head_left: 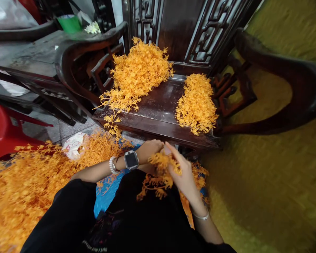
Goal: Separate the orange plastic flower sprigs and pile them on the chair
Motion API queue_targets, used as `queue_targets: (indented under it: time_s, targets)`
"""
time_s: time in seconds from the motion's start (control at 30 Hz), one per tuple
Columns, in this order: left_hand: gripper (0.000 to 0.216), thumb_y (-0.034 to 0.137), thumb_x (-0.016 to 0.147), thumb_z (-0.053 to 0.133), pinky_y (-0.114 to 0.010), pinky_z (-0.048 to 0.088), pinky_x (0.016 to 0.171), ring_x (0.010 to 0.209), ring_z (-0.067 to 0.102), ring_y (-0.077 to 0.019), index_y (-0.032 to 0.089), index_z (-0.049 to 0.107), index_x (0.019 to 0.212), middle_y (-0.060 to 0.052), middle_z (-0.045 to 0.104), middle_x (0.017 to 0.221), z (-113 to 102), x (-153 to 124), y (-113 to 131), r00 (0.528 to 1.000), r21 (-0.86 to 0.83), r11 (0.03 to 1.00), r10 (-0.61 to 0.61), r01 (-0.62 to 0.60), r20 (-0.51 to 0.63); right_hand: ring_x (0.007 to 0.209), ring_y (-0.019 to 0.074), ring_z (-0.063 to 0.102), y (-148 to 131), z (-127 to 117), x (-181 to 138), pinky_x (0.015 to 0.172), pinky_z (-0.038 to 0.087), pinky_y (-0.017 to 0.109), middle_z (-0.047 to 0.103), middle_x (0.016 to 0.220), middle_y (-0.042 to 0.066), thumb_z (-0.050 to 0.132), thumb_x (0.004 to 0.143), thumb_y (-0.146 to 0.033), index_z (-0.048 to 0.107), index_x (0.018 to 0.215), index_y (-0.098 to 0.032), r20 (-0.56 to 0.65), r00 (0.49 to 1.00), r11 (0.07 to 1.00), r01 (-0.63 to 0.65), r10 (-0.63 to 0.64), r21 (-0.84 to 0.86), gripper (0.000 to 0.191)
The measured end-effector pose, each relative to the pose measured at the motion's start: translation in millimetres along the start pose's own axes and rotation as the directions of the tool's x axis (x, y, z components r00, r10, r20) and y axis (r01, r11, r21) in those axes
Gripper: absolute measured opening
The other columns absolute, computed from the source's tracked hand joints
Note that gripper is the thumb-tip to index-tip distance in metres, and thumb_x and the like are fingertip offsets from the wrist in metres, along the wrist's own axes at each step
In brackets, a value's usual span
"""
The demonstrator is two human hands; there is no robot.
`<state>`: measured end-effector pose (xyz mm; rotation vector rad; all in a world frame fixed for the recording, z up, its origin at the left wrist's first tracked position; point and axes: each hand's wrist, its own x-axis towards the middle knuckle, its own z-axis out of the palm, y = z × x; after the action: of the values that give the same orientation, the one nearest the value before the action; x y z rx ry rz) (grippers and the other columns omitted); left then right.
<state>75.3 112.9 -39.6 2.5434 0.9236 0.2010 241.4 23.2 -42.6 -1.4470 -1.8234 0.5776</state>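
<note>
In front of my black shirt, a sprig of small orange artificial flowers (162, 161) is held between my two hands. My left hand (149, 150), with a watch and bracelets at its wrist, is closed at the sprig's upper end; its fingertips are partly hidden. My right hand (183, 172) closes around the other side of the sprig, its index finger stretched toward the left fingertips. Loose orange strands hang below the hands. Beyond them, on the dark wooden chair seat (159, 105), lie a large heap of orange flowers (142, 68) and a smaller, neater bundle (197, 103).
A big pile of orange sprigs (34, 186) covers the floor at left, partly on blue plastic sheeting (109, 191). A red stool (1, 131), a white plastic bag (74, 144) and a dark side table (26, 58) are also left. The chair's curved armrest (297, 95) juts out at right.
</note>
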Motion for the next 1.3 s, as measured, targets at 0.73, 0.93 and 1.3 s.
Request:
queue_targets:
  time_s: [0.73,0.93,1.3]
  targets:
    - [0.017,0.017,0.095,0.042,-0.036,0.041,0.081,0.097,0.055,-0.0227,0.015,0.057,0.103,-0.008,0.061,0.095,16,-10,2,0.922,0.444,0.823,0.388,-0.354,0.016,0.080,0.0200,0.061,33,-13,-24,0.080,0.047,0.032,0.065,0.085,0.007,0.065,0.079,-0.036,0.060,0.064,-0.018,-0.196,0.928,0.938,-0.276,0.316,0.209,0.024]
    - [0.014,0.027,0.094,0.050,-0.033,0.038,0.077,0.085,0.054,-0.0195,0.017,0.058,0.088,-0.005,0.059,0.081,22,-13,-5,0.834,0.358,0.768,0.548,-0.531,0.062,0.055,0.0098,0.044,31,-43,-42,0.052,0.037,0.022,0.047,0.060,-0.002,0.072,0.071,-0.050,0.050,0.055,-0.016,-0.177,0.765,0.732,-0.481,0.619,0.483,0.044]
    - [0.023,0.028,0.097,0.045,-0.034,0.040,0.085,0.097,0.056,-0.0216,0.014,0.060,0.108,-0.009,0.066,0.099,0,-19,-26,0.939,0.335,0.883,0.345,-0.330,0.014,0.054,0.0173,0.051,23,-73,-87,0.051,0.043,0.030,0.059,0.060,0.004,0.080,0.047,-0.065,0.059,0.055,-0.019,-0.407,0.566,0.696,-0.562,0.717,0.446,0.050]
